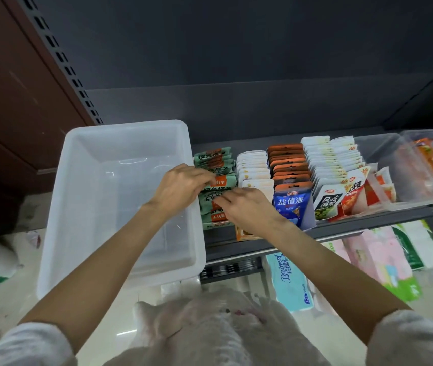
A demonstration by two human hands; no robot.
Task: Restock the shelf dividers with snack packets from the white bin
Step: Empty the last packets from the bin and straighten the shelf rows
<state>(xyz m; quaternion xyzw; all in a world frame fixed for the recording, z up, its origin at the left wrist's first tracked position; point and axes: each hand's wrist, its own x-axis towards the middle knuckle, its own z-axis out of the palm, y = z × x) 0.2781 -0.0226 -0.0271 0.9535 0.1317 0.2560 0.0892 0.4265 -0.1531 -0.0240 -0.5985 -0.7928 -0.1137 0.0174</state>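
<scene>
The white bin (59,196) stands at the left end of the dark shelf and holds no packets that I can see. Right beside it runs a row of green snack packets (214,161) with orange labels. My left hand (178,187) and my right hand (247,207) both sit on the front of this green row, fingers curled round the packets there. Further right stand rows of white packets (253,165), orange-topped blue packets (289,165), and white seaweed packets (327,159) in the shelf dividers.
Clear plastic trays (421,159) with more snacks fill the shelf's right end. The shelf front edge (368,220) runs below the rows. Tissue packs (292,281) and pink packages (384,257) lie on the lower level. A brown wall panel (12,88) is at left.
</scene>
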